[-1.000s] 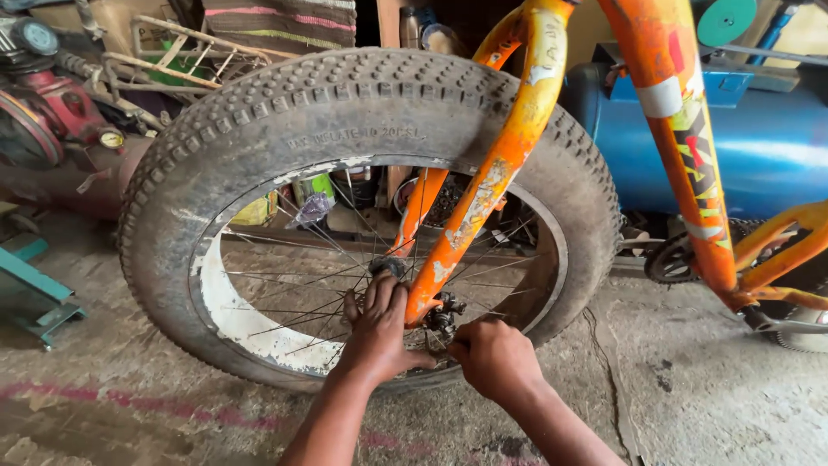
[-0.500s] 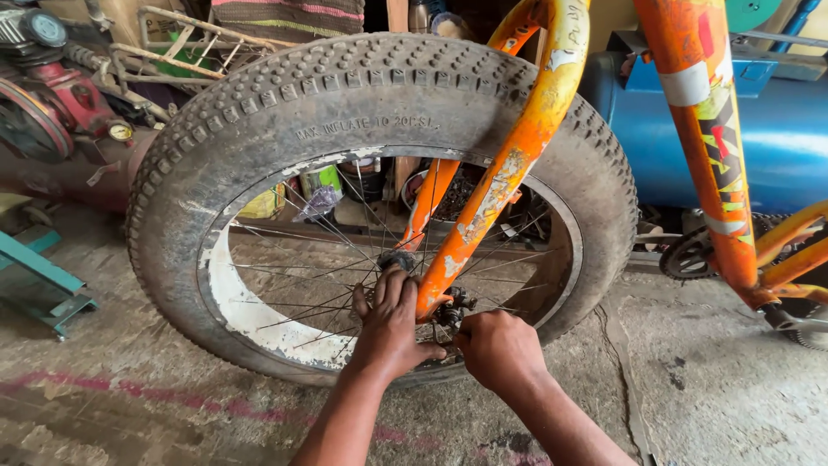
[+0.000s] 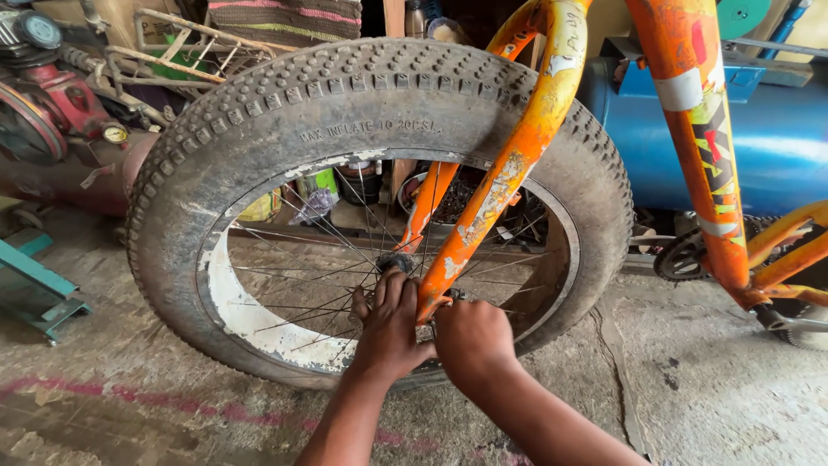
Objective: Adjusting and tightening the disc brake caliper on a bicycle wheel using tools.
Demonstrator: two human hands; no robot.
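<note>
Both hands worked at the hub of a fat bicycle wheel (image 3: pixel 379 207) that stood upright on the cracked concrete floor (image 3: pixel 690 388). The left hand (image 3: pixel 390 328) lay with fingers spread and curled against the hub and thin wire spokes (image 3: pixel 302 276), its grip loose on the metal there rather than clenched. Just beside it, touching, the right hand (image 3: pixel 473 341) was closed in a fist at the foot of the orange fork leg (image 3: pixel 509 173); what that grip held could not be told. The fork's paint was chipped and scuffed. Above both grips arched the knobby, dusty black rubber tyre, with a worn white rim inside. Right of the grips rose the orange frame tube (image 3: pixel 690 129), with a smooth blue tank (image 3: pixel 776 147) behind it.
</note>
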